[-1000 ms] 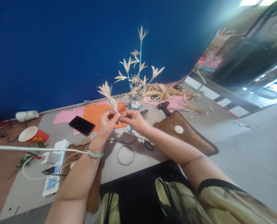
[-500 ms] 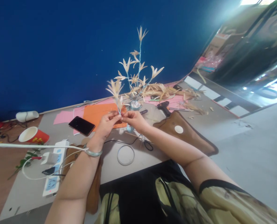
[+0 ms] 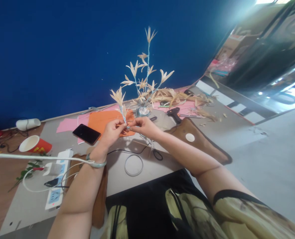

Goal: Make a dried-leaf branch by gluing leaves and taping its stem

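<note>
My left hand and my right hand meet above the table, both pinched on the base of a small sprig of dried straw leaves on a pale blue stem. The sprig stands upright between my fingertips. Just behind it stands a taller branch of the same straw leaves, set in a small glass base. A pale bangle circles my left wrist.
A black phone lies on orange paper. A red paper cup, a power strip with white cables, a wire ring, a brown pouch, a black glue gun and loose straw lie about. A blue wall stands behind.
The sprig swung from leaning left to nearly upright, turning between my fingers. My hands stayed together at the same spot.
</note>
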`<state>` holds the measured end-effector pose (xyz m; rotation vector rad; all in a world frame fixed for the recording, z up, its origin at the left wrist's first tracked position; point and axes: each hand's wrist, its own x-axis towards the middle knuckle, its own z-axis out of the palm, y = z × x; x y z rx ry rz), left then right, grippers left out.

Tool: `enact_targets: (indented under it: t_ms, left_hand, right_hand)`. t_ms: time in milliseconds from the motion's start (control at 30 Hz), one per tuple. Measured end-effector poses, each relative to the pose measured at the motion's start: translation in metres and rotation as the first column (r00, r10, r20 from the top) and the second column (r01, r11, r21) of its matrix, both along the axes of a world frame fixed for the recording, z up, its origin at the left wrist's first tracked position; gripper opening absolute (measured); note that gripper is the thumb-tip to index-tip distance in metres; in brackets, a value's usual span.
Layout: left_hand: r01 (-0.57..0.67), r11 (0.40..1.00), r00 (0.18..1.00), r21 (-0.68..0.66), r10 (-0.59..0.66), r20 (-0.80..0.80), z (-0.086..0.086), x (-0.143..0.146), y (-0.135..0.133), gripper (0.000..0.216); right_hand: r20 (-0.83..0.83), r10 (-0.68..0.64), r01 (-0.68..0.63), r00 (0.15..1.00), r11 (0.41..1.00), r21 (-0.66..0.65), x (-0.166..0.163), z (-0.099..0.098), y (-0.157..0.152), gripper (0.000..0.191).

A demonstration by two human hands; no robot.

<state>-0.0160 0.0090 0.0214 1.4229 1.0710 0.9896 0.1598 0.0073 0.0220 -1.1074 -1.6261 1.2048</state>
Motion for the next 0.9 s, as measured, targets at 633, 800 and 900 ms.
enact_targets:
  t_ms: [633, 800, 900]
  left_hand:
    - [-0.211, 0.971, 0.974, 0.110, 0.200, 0.102, -0.010, 0.006, 0.001, 0.028]
    - [-0.190, 0.982, 0.964, -0.007, 0.188, 0.190, -0.010, 0.008, 0.000, 0.031]
    - [-0.018, 0.996, 0.959, -0.085, 0.041, 0.282, -0.009, 0.006, 0.001, 0.034]
  right_hand:
    - [-0.113, -0.111, 0.115, 0.987, 0.993, 0.024, -0.018, -0.009, -0.006, 0.023]
    - [-0.171, -0.124, 0.115, 0.978, 0.992, -0.060, -0.017, -0.009, -0.004, 0.020]
    - [-0.233, -0.103, 0.080, 0.967, 0.991, -0.105, -0.014, -0.007, -0.003, 0.019]
